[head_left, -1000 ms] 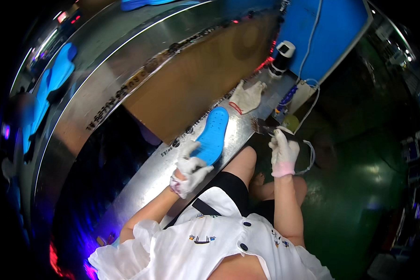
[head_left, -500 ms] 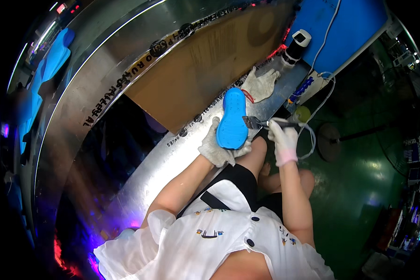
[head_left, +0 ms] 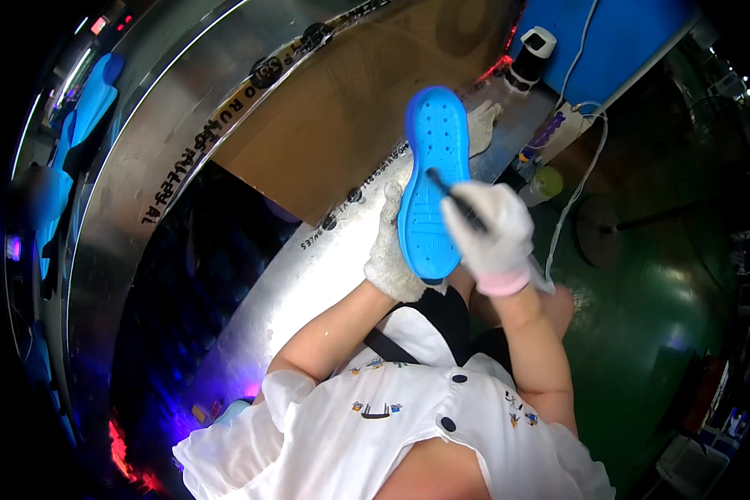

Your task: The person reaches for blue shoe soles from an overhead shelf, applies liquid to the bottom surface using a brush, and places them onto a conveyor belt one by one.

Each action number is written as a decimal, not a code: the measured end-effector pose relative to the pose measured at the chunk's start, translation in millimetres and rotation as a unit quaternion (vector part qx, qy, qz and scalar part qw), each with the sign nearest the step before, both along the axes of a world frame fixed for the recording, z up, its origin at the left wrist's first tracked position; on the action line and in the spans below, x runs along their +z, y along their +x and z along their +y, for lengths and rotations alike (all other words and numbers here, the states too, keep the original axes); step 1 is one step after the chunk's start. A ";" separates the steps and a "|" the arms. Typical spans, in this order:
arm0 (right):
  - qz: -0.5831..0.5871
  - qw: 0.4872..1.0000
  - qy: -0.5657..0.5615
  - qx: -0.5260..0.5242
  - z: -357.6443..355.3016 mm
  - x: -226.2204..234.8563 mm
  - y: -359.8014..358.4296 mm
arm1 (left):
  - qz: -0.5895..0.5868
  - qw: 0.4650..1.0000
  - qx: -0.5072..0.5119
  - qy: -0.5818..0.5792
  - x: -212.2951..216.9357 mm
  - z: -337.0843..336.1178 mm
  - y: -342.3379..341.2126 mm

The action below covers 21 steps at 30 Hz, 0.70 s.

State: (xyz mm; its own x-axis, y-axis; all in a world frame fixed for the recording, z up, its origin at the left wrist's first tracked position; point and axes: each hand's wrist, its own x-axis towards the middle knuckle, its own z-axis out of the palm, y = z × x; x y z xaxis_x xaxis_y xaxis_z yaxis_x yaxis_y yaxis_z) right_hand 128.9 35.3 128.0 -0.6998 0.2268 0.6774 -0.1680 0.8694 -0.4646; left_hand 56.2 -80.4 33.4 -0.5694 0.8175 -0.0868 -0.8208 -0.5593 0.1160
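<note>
Our left grip holds the bumpy blue rubber sole; our right grip pinches a thin dark tool against it

I see open room over the brown board; a spare glove, bottle and cable crowd the metal ledge.

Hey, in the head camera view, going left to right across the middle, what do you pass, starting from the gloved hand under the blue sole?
Left hand in a white glove → blue shoe sole → right hand holding a thin dark tool → yellow-green bottle → white cable.
</note>
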 end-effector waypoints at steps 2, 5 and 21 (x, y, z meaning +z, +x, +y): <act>-0.020 0.993 0.071 0.094 -13.5 5.1 9.6 | 0.019 0.995 -0.021 0.097 -37.8 6.4 -7.4; -0.031 0.976 -0.203 0.074 -9.8 1.0 14.4 | 0.053 0.989 -0.051 0.128 -30.7 2.7 -15.6; 0.000 0.989 -0.073 0.127 -44.1 -2.4 49.0 | -0.002 0.986 -0.131 0.104 34.0 -12.5 -27.9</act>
